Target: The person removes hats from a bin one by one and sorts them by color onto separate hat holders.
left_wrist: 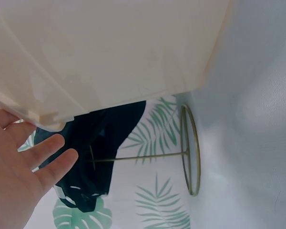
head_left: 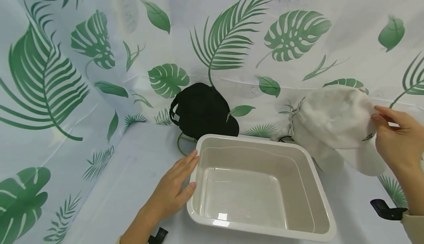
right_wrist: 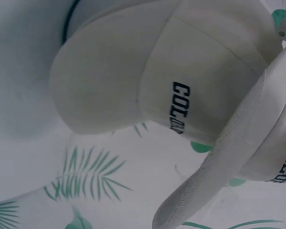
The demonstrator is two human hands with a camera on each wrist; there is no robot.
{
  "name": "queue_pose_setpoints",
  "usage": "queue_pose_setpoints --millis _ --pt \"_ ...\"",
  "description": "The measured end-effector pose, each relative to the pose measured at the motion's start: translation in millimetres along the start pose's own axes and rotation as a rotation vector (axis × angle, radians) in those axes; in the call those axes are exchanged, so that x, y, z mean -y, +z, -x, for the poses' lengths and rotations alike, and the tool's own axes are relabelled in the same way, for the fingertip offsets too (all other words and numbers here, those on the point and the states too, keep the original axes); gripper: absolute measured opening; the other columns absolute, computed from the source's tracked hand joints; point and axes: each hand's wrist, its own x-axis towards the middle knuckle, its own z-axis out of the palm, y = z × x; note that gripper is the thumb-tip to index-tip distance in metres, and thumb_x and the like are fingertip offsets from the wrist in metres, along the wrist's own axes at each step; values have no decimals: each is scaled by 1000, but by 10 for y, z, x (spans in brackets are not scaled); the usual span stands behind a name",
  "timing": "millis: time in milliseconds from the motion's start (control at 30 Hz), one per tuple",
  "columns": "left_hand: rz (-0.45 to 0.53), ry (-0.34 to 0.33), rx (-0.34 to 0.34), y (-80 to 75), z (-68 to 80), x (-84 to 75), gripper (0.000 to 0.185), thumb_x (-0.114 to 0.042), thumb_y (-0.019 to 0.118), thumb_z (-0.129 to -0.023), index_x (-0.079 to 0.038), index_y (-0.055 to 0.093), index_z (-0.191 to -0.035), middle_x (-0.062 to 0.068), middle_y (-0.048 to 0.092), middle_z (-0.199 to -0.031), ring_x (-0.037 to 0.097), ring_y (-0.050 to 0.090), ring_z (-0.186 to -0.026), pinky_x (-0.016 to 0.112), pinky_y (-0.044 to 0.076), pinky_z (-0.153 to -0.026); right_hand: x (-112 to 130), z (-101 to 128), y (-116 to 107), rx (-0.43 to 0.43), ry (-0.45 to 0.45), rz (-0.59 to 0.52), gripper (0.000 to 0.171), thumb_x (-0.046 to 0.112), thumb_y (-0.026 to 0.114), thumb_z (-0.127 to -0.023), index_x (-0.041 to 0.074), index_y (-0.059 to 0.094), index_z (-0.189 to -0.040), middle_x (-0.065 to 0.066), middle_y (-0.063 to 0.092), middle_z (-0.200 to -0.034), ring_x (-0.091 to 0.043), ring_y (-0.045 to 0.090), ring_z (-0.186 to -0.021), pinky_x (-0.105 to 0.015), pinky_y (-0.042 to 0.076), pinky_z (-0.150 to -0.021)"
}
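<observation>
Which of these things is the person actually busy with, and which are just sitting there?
In use:
white cap, gripped by the right hand
beige tub, touched by the left hand

Lying about:
black cap
gold wire stand
leaf-print cloth

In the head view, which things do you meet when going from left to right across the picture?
Left hand → black cap → beige tub → white cap → right hand.
</observation>
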Motion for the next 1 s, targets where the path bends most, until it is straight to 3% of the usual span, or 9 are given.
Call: queue_pose_setpoints --millis 267,767,1000 --pt "9 1 -5 5 -6 -7 64 -22 54 -101 -10 39 -162 3 29 -171 26 34 -154 55 36 -119 -176 30 76 -25 -55 -8 23 6 65 -99 -2 78 -115 46 54 -93 23 52 -87 3 40 -75" --pt "0 -2 0 -8 0 -6 65 -20 55 -100 -10 40 -162 4 31 -170 27 36 -153 53 37 -119 -304 134 219 -2 2 6 22 7 68 -97 0 79 -115 42 61 -95 25 52 -82 4 38 -72" --pt "-5 -1 -2 -3 5 -4 65 -20 55 -100 -11 39 -162 4 31 -170 27 36 -153 53 38 -119 -321 180 266 26 15 20 22 3 68 -97 -1 78 -116 48 51 -90 26 49 -83 5 37 -72"
